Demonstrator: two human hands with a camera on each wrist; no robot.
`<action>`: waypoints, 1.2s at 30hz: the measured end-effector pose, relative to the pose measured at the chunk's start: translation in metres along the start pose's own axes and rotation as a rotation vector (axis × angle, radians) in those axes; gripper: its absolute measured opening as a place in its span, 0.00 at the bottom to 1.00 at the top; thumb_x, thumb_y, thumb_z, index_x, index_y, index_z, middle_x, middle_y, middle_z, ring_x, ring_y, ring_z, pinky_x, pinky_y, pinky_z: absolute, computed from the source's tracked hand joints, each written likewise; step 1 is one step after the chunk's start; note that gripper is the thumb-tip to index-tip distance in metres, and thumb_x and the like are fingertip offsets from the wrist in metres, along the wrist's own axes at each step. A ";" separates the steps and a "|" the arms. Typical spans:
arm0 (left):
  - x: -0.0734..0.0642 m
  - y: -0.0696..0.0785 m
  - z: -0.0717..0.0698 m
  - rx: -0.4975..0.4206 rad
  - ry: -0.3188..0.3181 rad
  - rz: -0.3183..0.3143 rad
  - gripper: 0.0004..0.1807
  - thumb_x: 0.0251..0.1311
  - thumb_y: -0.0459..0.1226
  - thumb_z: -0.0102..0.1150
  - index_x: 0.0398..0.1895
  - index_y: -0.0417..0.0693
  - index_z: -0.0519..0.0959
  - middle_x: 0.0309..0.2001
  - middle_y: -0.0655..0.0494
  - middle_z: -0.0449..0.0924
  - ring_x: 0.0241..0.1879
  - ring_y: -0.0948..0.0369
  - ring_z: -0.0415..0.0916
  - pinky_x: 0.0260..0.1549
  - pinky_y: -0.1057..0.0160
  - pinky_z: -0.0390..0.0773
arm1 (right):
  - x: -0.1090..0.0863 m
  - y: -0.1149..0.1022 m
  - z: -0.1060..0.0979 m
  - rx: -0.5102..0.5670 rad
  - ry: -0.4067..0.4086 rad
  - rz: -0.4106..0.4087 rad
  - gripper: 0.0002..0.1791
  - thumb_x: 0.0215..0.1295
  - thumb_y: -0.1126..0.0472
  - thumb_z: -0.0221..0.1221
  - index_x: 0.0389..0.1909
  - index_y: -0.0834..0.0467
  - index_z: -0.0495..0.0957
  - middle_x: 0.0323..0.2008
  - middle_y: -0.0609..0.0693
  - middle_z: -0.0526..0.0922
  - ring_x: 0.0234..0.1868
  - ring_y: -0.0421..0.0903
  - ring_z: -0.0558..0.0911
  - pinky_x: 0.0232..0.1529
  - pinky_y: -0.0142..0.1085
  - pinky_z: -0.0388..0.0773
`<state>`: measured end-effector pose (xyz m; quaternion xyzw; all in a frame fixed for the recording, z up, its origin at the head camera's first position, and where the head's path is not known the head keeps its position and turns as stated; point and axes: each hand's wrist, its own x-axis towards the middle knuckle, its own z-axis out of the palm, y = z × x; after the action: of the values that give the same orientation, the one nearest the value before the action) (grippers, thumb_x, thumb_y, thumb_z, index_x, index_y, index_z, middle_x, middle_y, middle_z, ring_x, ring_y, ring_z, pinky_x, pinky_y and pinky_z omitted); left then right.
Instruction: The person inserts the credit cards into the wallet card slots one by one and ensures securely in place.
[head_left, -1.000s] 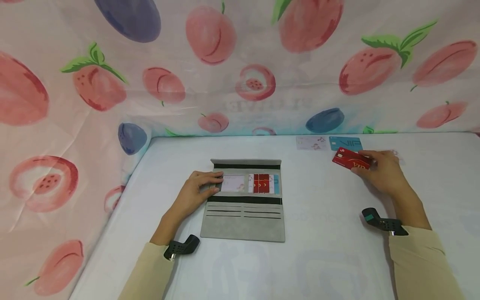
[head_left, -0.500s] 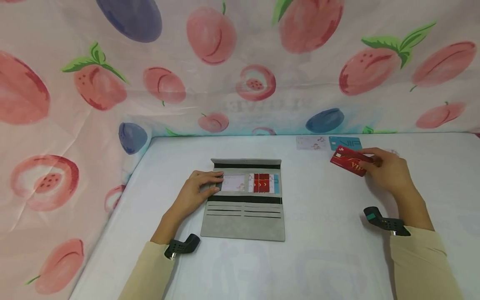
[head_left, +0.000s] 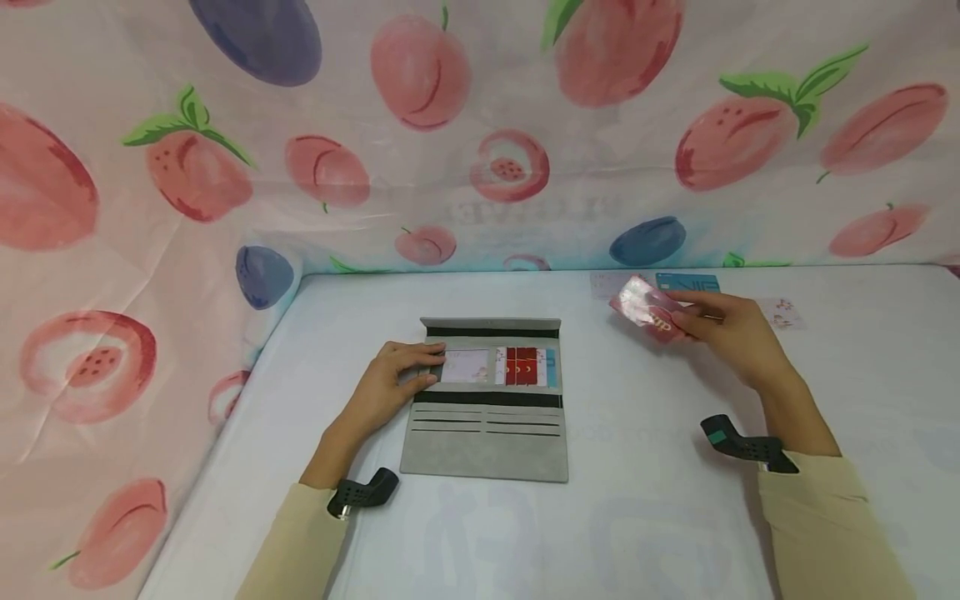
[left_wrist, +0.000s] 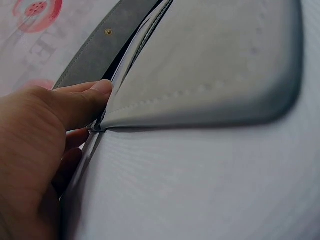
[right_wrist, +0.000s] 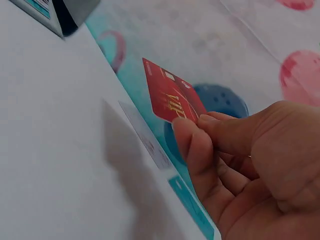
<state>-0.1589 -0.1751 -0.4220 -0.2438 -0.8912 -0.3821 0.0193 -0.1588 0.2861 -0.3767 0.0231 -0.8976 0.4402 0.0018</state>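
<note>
A grey wallet (head_left: 487,458) lies unfolded on the white table. Its middle panel shows a pale card (head_left: 467,367) on the left and overlapping red, white and blue cards (head_left: 525,367) on the right. My left hand (head_left: 382,379) pinches the wallet's left edge; the left wrist view has the thumb of this hand (left_wrist: 45,120) at the edge, the other fingers partly hidden. Off to the right, my right hand (head_left: 738,337) holds a red VIP card (right_wrist: 172,95) by one end between thumb and fingers, tilted and raised above the table.
Along the table's back edge lie a blue VIP card (head_left: 686,282) and a pale card (head_left: 603,284), the latter partly covered by the red card. Another pale card (head_left: 783,313) lies behind my right hand. A fruit-patterned cloth (head_left: 420,167) hangs behind and to the left.
My right hand has carried the red card leftward and tilted it, so it now catches glare. The pale card behind that hand is more exposed. My left hand and the wallet stay put.
</note>
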 end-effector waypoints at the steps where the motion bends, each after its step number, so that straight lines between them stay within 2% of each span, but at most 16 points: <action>1: 0.000 0.000 0.000 0.000 0.000 0.000 0.17 0.58 0.36 0.65 0.52 0.50 0.82 0.61 0.61 0.74 0.54 0.59 0.66 0.55 0.53 0.65 | 0.001 -0.003 0.003 0.019 -0.015 -0.009 0.25 0.70 0.51 0.55 0.64 0.58 0.72 0.55 0.61 0.75 0.42 0.42 0.79 0.37 0.22 0.74; 4: 0.000 0.000 0.000 -0.003 -0.001 -0.004 0.17 0.58 0.36 0.65 0.52 0.50 0.82 0.61 0.62 0.74 0.54 0.59 0.66 0.55 0.53 0.65 | 0.002 -0.012 0.011 0.085 -0.053 -0.021 0.24 0.69 0.53 0.57 0.63 0.58 0.72 0.53 0.60 0.76 0.37 0.38 0.81 0.38 0.25 0.77; 10: 0.000 -0.001 0.000 0.004 0.002 0.008 0.17 0.58 0.37 0.65 0.52 0.50 0.82 0.61 0.61 0.74 0.54 0.59 0.66 0.55 0.53 0.65 | 0.003 -0.027 0.027 0.131 -0.116 -0.012 0.26 0.68 0.50 0.57 0.64 0.56 0.71 0.56 0.59 0.74 0.44 0.51 0.79 0.40 0.33 0.80; 14: 0.000 -0.002 0.000 0.011 0.004 0.010 0.17 0.58 0.36 0.65 0.52 0.50 0.82 0.61 0.62 0.74 0.54 0.59 0.66 0.55 0.53 0.65 | 0.003 -0.033 0.037 0.158 -0.157 0.009 0.27 0.67 0.49 0.58 0.64 0.55 0.71 0.58 0.59 0.72 0.46 0.54 0.78 0.41 0.36 0.80; 21: -0.001 0.002 0.000 -0.005 0.003 -0.004 0.17 0.59 0.36 0.64 0.52 0.50 0.82 0.61 0.62 0.74 0.54 0.59 0.66 0.55 0.53 0.66 | 0.001 -0.046 0.045 0.218 -0.189 -0.023 0.26 0.68 0.52 0.58 0.63 0.57 0.71 0.53 0.58 0.73 0.39 0.51 0.82 0.43 0.41 0.80; 28: -0.001 0.001 0.000 -0.016 0.009 0.013 0.16 0.58 0.35 0.64 0.52 0.49 0.82 0.60 0.60 0.74 0.53 0.59 0.66 0.54 0.53 0.66 | 0.003 -0.067 0.065 0.224 -0.218 -0.039 0.22 0.66 0.55 0.60 0.59 0.56 0.76 0.43 0.58 0.76 0.38 0.51 0.81 0.41 0.42 0.81; 36: 0.000 0.000 0.001 -0.013 0.011 0.022 0.16 0.59 0.35 0.64 0.52 0.49 0.82 0.60 0.61 0.75 0.53 0.59 0.66 0.54 0.54 0.66 | 0.006 -0.094 0.096 0.315 -0.335 -0.081 0.17 0.66 0.63 0.59 0.56 0.56 0.78 0.35 0.58 0.78 0.33 0.53 0.83 0.40 0.45 0.81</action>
<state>-0.1585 -0.1745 -0.4223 -0.2515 -0.8858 -0.3890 0.0268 -0.1590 0.1523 -0.3609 0.1317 -0.8040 0.5644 -0.1332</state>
